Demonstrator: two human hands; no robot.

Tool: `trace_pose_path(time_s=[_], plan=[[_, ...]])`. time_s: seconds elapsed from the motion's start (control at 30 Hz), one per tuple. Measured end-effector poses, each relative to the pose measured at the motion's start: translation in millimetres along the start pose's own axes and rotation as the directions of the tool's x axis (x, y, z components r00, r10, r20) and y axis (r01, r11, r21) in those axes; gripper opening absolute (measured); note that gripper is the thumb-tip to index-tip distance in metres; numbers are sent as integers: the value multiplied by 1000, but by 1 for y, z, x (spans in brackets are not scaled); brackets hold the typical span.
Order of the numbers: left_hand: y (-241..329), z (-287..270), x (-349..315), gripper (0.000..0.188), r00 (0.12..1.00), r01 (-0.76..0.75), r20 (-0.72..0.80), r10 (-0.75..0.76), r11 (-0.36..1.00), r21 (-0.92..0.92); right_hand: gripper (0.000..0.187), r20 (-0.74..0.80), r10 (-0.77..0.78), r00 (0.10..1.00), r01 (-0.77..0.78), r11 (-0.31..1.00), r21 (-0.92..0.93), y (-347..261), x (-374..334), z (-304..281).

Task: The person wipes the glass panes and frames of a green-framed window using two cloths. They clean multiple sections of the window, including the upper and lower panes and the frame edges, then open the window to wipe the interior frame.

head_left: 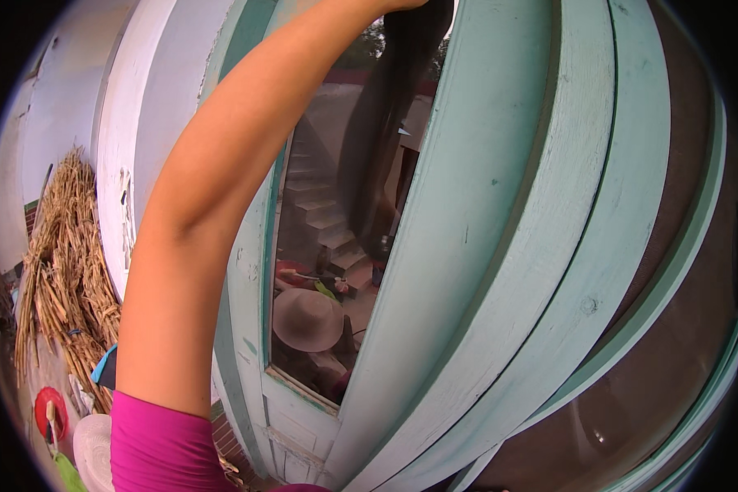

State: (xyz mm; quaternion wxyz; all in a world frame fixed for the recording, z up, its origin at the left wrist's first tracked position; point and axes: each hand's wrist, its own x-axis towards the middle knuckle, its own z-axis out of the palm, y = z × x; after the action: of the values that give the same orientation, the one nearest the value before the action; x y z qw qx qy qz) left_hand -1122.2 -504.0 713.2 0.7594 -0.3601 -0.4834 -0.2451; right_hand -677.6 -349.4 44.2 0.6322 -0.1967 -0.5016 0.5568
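Observation:
My left arm, in a magenta sleeve, reaches up across a pale green wooden door or window frame (484,164). Only a sliver of my left hand (406,3) shows at the top edge, against the upper part of the glass pane (320,205). Its fingers are cut off by the picture's edge, so what it touches or holds is hidden. A dark reflection of the raised arm, steps and a hat appears in the glass. My right hand is out of the picture.
A bundle of dry stalks (70,271) leans by the white wall (160,90) at left. Below it are a red basin (41,402), a pale hat (94,447) and a green leaf-like thing (67,473). More green framing and dark panes (631,410) curve along the right.

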Motion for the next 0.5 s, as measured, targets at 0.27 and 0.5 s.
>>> trace_pose_path(time_s=[0.27,0.5], plan=[[99,-138,-275,52,965,-41,245,95,976,-216,79,109,53,993,-32,981,-192,3,16,-16],[94,-269,-452,42,612,23,609,505,759,-651,79,273,79,959,-67,996,-53,-20,11,11]])
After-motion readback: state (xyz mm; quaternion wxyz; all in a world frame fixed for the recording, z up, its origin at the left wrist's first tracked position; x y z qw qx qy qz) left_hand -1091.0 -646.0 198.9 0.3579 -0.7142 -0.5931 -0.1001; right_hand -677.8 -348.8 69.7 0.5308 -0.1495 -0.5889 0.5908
